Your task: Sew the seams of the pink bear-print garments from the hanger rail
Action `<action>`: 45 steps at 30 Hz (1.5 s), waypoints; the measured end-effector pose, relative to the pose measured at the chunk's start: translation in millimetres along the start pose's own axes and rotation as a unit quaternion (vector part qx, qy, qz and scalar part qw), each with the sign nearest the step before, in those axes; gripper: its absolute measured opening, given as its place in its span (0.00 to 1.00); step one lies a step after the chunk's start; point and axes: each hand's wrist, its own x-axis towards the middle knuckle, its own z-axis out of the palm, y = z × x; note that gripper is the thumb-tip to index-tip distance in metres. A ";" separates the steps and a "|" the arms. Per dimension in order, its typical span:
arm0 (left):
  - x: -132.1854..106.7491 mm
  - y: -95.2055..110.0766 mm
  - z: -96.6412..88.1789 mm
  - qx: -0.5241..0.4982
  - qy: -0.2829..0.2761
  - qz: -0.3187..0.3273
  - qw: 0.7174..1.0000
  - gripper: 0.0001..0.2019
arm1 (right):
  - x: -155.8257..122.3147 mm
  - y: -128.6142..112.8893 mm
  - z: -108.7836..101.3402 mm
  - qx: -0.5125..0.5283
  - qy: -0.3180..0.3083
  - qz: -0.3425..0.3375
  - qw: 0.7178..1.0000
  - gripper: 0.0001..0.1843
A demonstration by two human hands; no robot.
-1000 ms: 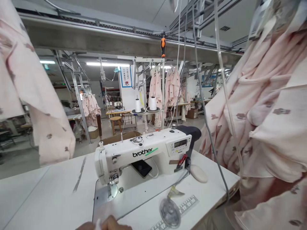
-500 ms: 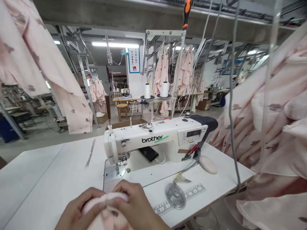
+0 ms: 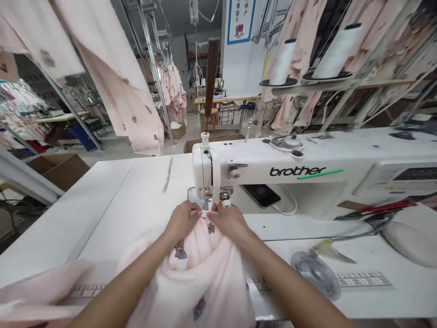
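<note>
Pale pink fleece fabric [image 3: 205, 269] printed with small bears drapes over the front edge of the white sewing table [image 3: 112, 218]. My left hand [image 3: 184, 220] pinches its upper edge on the left. On the right, the fingers of my right hand [image 3: 228, 219] are closed on the same edge, close beside the left. Both hands are just in front of the needle area of a white sewing machine [image 3: 252, 159]. The presser foot [image 3: 206, 204] shows right behind my fingertips. Whether the fabric lies under it I cannot tell.
A phone [image 3: 262, 195] with a white cable lies under the machine arm. Right of my forearm are a clear round dish [image 3: 316, 273], a ruler strip [image 3: 363, 280] and red-handled snips [image 3: 389, 207]. Pink garments [image 3: 119, 91] hang at left; thread cones [image 3: 284, 63] stand behind.
Both hands have moved forward with the fabric, from near the table's front edge up to the needle area. The view has come closer to the machine and shifted left.
</note>
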 end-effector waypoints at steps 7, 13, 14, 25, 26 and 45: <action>17.1 7.8 7.1 0.005 -0.013 -0.037 0.999 0.09 | 5.0 6.2 -2.2 -0.028 0.019 0.034 0.999 0.07; 18.8 9.9 8.6 0.025 -0.008 -0.042 0.999 0.08 | 6.0 3.8 -3.8 -0.041 0.030 0.033 0.998 0.08; 18.6 9.7 8.5 0.026 -0.012 -0.037 0.999 0.09 | 6.2 3.6 -3.6 -0.041 0.032 0.033 0.998 0.08; 21.3 8.5 4.5 0.038 -0.027 -0.004 0.999 0.10 | 5.5 5.0 -2.5 -0.056 0.053 0.031 0.997 0.08; 21.6 8.2 4.9 0.040 -0.025 -0.002 0.999 0.09 | 5.9 5.1 -2.2 -0.057 0.053 0.030 0.997 0.08; 28.3 6.2 7.9 0.073 -0.004 -0.020 0.997 0.04 | 12.4 7.7 4.5 -0.075 0.066 0.024 0.995 0.09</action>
